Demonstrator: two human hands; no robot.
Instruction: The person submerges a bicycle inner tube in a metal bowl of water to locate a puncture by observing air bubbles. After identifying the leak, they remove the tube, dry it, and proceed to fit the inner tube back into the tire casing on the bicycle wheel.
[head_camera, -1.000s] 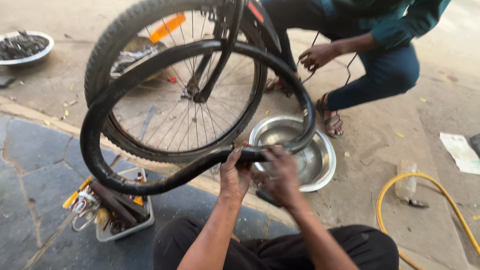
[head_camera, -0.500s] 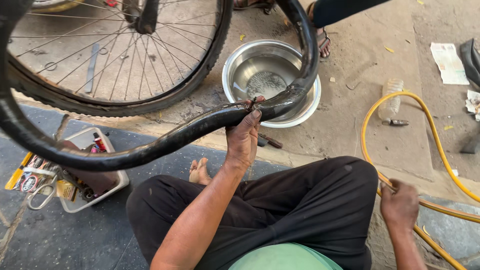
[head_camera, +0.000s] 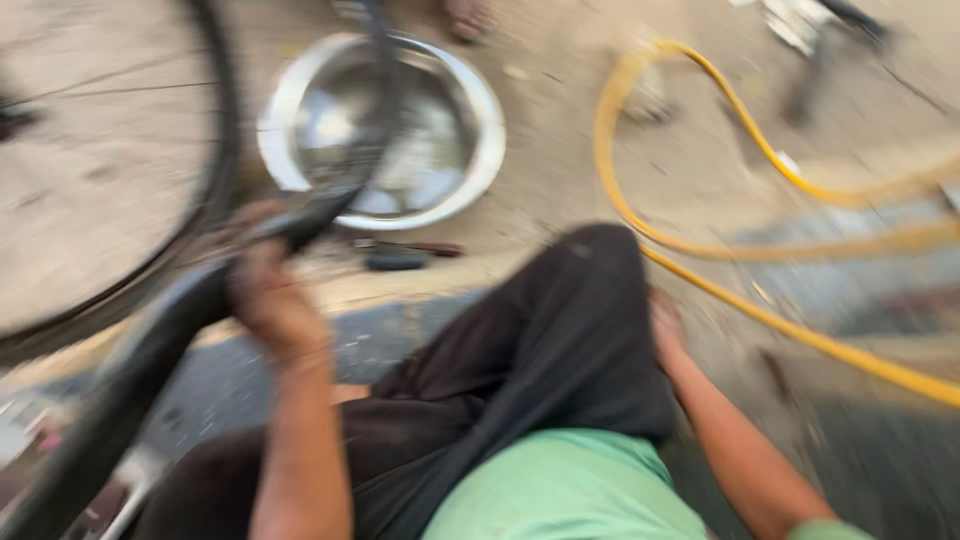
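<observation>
My left hand grips the black inner tube at left of frame, holding it above the steel basin; my right hand, grip indiscernible, lies near the yellow hose.

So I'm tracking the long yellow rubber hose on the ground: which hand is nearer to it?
Right. The right hand sits low beside the knee, close to the yellow hose, apparently not touching. The left hand grips the black inner tube, far across.
</observation>
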